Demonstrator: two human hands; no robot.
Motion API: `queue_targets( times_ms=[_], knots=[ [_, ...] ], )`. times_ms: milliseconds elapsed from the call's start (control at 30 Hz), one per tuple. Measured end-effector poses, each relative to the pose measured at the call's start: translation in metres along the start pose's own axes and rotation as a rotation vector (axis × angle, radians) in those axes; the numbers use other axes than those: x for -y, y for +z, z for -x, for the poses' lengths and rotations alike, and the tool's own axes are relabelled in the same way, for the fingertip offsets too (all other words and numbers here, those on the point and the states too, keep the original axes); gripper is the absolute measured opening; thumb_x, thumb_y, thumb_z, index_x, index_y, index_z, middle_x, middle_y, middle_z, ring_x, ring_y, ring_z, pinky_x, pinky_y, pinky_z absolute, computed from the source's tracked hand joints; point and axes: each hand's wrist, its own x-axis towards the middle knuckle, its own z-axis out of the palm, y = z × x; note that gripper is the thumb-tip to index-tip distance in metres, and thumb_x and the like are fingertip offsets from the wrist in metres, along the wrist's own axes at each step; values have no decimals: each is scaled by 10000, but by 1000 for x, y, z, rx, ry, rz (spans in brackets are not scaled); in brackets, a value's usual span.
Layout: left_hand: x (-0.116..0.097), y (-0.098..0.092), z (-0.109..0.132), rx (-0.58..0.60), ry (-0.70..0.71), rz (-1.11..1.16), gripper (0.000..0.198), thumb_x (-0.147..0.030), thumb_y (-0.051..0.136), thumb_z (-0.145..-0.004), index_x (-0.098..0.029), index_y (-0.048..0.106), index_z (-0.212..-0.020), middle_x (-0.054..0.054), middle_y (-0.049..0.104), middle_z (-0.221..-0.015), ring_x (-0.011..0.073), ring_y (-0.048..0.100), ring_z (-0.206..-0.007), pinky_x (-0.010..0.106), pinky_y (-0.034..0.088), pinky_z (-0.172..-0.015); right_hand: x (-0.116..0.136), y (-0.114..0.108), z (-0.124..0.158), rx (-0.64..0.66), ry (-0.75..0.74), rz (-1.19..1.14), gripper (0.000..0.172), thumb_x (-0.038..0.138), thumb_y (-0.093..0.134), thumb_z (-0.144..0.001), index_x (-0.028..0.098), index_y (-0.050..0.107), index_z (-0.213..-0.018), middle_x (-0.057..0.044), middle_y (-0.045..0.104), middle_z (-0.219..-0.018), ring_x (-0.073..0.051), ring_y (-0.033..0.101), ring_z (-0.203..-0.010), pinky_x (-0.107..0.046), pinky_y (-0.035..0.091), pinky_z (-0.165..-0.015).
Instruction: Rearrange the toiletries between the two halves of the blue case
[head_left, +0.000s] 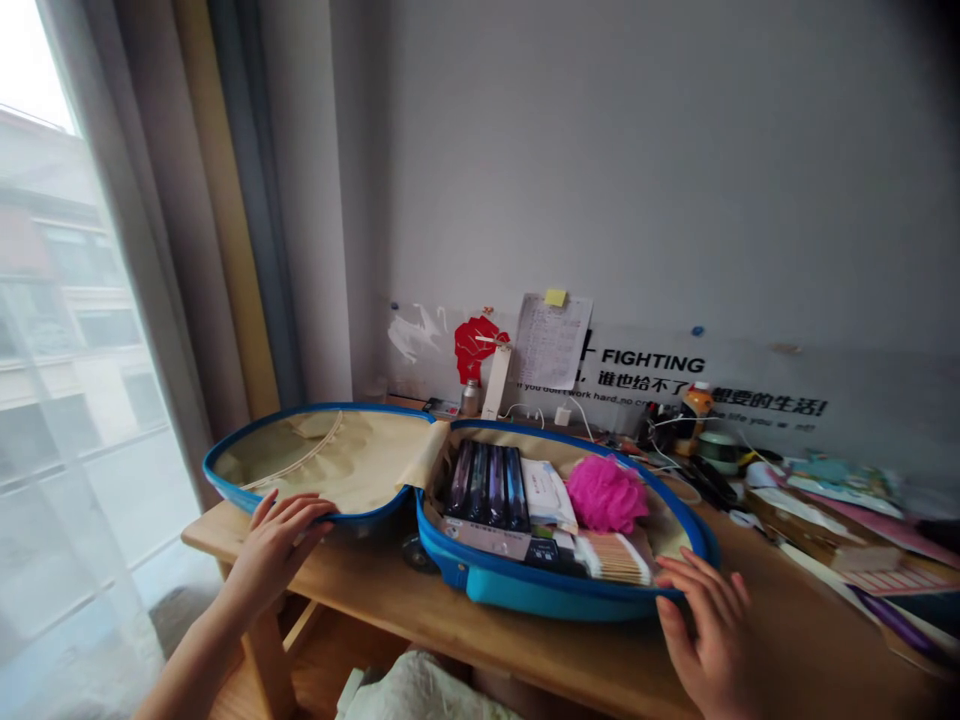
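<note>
A blue suitcase (517, 590) lies opened out on a wooden table. Its right half holds a box of dark pens or brushes (487, 490), a white packet (547, 492), a pink mesh sponge (607, 494) and a bundle of cotton swabs (613, 557). The left half, the lid (367, 455), has a beige lining with an elastic pocket. My left hand (281, 540) rests its spread fingers on the lid's front rim and holds nothing. At the right half's front right edge, my right hand (705, 610) has its fingers apart, with nothing in it.
Papers, cables, bottles and a purple item (892, 622) clutter the table's right side. A wall sheet (652, 375) with lettering stands behind, with a paper (551, 340) on it. Curtains (217, 200) and a window are on the left. The table's front edge (465, 645) runs close by.
</note>
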Motion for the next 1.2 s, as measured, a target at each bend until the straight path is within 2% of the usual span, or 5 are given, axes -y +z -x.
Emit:
queue_targets(
  times_ms=[267,533,900,1000,1200],
  knots=[
    [-5,4,-5,2,2,67,256,-433,494,-933,-320,721,-970,7,770,-1014,227,673,-1037,473,201,-1180,-3,-8,-4,-5,-59,37,361,491,354,-980,253,567,-814,-51,742,-870,-260,667,-971,-467,271,-1096],
    [-39,10,-10,-16,72,104,231,-388,499,-951,-314,718,-966,-6,767,-1000,210,678,-1014,457,189,-1186,-26,-24,-1,-75,-85,82,359,464,341,-992,256,561,-799,-59,739,-836,-262,667,-889,-486,308,-1047],
    [-122,22,-16,36,129,197,174,-321,534,-957,-315,709,-965,-22,757,-993,193,669,-1009,447,204,-1183,-90,-71,-9,62,358,28,619,799,301,-833,306,632,-658,-147,734,-800,-339,660,-801,-578,400,-890],
    [-141,29,-21,64,125,256,213,-315,495,-978,-308,707,-959,-3,754,-993,200,653,-1014,463,222,-1171,-87,-77,-37,177,519,-82,573,821,435,-760,295,663,-768,-145,734,-854,-314,669,-799,-481,474,-787],
    [-170,38,-28,80,73,376,218,-304,498,-986,-306,710,-935,-7,747,-955,197,650,-982,479,245,-1153,-55,-44,-83,736,598,-173,459,676,496,-789,261,678,-863,-74,754,-824,-256,704,-710,-342,496,-622]
  ],
)
